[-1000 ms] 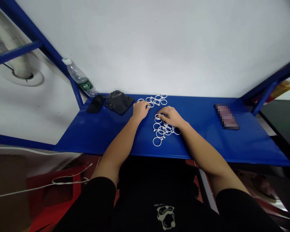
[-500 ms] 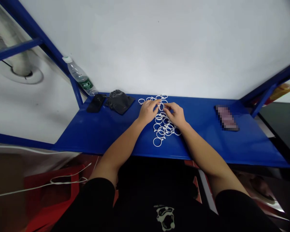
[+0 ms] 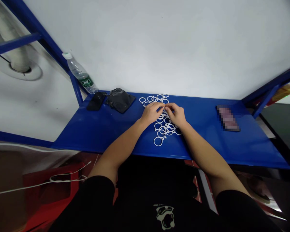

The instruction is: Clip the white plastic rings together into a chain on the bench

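Note:
My left hand and my right hand meet fingertip to fingertip over the middle of the blue table. Both are closed in a pinch on a small white ring, of which only a bit shows between the fingers. Many more white rings, thin and each with a small tab or eyelet, lie overlapping under and in front of my hands. Another group of these rings lies behind my hands, close to the wall. My fingers hide the rings directly beneath them.
The blue tabletop runs against a white wall. At its left are a clear bottle with a green label, a black flat object and a dark pouch. A blurred pinkish object lies at the right. Blue frame posts bound the sides.
My hands have drawn together until their fingertips meet. The white ring that showed between them is now mostly covered by the fingers. The view has shifted slightly.

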The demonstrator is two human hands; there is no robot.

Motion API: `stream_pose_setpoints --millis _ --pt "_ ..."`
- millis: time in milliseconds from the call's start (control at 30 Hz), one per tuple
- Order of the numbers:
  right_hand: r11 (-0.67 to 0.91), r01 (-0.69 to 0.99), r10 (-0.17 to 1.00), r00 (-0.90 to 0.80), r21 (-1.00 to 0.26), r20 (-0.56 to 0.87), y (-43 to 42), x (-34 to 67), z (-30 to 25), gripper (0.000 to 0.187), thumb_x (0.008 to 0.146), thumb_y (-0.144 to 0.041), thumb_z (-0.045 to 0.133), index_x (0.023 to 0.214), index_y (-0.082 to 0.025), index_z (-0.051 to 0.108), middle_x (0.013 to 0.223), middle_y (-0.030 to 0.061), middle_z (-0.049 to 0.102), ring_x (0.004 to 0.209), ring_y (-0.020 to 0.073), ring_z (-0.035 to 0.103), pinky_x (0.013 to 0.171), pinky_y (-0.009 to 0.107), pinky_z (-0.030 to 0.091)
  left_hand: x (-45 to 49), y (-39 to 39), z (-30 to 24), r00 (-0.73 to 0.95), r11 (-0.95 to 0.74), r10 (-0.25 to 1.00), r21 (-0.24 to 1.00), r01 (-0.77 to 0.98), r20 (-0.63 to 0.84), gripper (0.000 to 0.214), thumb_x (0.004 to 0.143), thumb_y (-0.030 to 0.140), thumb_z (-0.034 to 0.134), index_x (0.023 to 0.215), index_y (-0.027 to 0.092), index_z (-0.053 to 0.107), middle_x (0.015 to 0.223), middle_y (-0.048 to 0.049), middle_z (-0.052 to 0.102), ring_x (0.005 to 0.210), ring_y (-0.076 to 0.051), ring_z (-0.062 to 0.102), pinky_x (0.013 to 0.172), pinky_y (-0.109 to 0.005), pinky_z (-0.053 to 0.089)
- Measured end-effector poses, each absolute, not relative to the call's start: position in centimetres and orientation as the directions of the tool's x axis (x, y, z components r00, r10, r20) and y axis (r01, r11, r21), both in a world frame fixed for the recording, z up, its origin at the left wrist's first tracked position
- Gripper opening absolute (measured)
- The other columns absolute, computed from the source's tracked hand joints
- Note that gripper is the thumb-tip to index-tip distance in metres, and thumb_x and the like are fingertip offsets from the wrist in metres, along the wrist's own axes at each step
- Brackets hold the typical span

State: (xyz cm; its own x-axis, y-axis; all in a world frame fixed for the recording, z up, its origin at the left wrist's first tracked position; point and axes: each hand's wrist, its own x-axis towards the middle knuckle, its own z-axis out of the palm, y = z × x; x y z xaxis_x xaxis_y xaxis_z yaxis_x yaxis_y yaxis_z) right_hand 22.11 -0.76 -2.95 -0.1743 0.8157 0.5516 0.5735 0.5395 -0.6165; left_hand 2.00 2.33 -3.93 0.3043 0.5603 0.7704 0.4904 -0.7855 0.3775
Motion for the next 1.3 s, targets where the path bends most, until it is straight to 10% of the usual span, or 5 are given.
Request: stream_pose_setpoints --millis 400,833,1300 --pt "0.475 0.654 0.868 -0.234 -0.589 0.439 -0.2 22.5 -3.2 0.035 0.107 -0.042 0.063 0.13 -0.022 0.081 0.091 0.0058 0.085 0.075 0.0216 0.076 0.074 0.035 0.057 0.8 3.1 -3.3 0.422 -0.714 0.675 0.392 0.58 0.605 0.014 0.103 0.022 0.079 0.116 0.024 0.081 0.121 -0.0069 0.083 0.118 -0.025 0.076 0.109 -0.046 0.06" --pt "0.514 0.667 0.839 -0.26 -0.539 0.478 0.5 22.9 -3.3 0.026 0.104 -0.038 0.066 0.111 -0.025 0.086 0.102 0.0078 0.085 0.085 0.0237 0.075 0.082 0.04 0.06 -3.3 5.1 -3.4 0.044 -0.121 0.982 0.437 0.891 0.183 0.009 0.096 0.026 0.081 0.09 0.024 0.075 0.105 -0.0132 0.079 0.102 -0.035 0.075 0.096 -0.05 0.057" --pt "0.563 0.59 0.808 -0.245 -0.579 0.536 -0.5 22.2 -2.9 0.039 0.106 -0.037 0.063 0.139 -0.021 0.076 0.098 0.0062 0.083 0.073 0.0192 0.07 0.074 0.035 0.057 1.1 2.5 -3.7 0.369 -0.753 0.624 0.405 0.518 0.688 0.024 0.102 0.009 0.068 0.121 0.021 0.076 0.115 -0.0076 0.08 0.109 -0.022 0.078 0.1 -0.039 0.064"
